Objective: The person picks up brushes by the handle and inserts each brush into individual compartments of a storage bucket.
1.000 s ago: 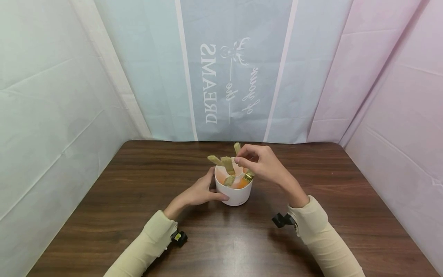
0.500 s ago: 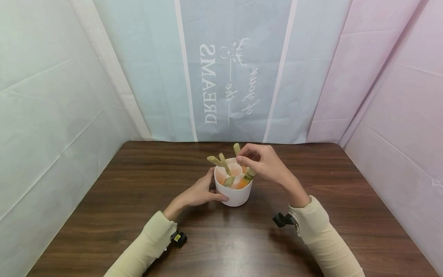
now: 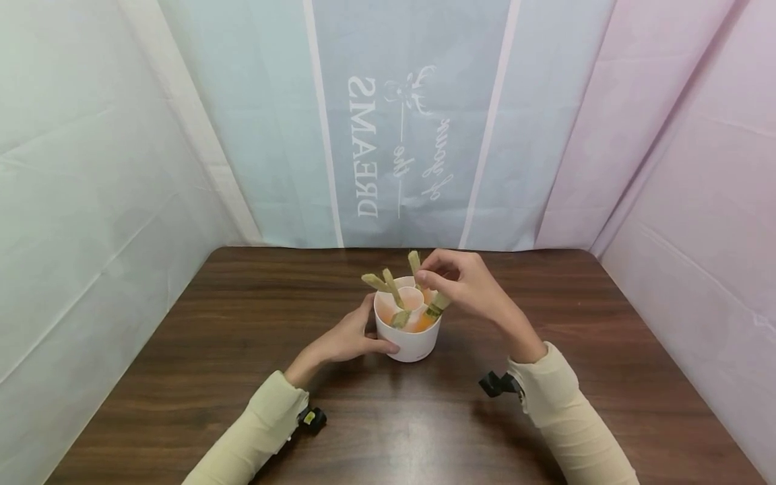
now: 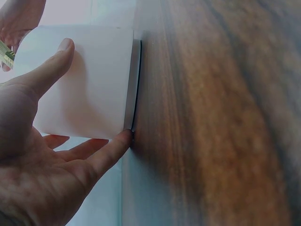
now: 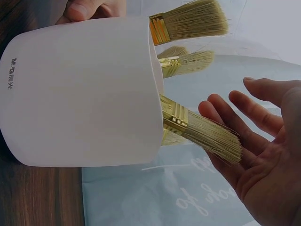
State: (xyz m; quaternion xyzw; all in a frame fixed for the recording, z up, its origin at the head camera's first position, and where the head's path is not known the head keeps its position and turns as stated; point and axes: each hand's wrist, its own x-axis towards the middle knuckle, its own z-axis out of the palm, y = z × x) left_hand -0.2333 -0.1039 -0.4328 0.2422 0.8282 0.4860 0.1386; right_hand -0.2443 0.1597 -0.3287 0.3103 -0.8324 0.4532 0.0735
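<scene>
A white pen holder [image 3: 413, 347] stands upright on the table, with a round inner compartment. Several paintbrushes with pale bristles and gold ferrules lean in it, bristles up. My left hand [image 3: 342, 337] grips the holder from the left; its thumb lies on the white wall [image 4: 94, 80] and the other fingers reach around behind. Over the holder's right rim hovers my right hand [image 3: 463, 283], its fingertips beside the back paintbrush [image 3: 415, 261]. In the right wrist view, the right hand's fingers [image 5: 254, 115] are loosely spread, and the near paintbrush [image 5: 207, 132] overlaps them.
The dark wood table [image 3: 388, 424] extends around the holder. A printed cloth [image 3: 400, 135] hangs behind its far edge, with pale cloth walls [image 3: 91, 202] at both sides. Black wrist cameras [image 3: 498, 384] sit under the cream sleeves.
One paintbrush near the middle has turned, from showing its broad bristle side to its narrow edge. My right hand has shifted very slightly right; the left still holds the pen holder.
</scene>
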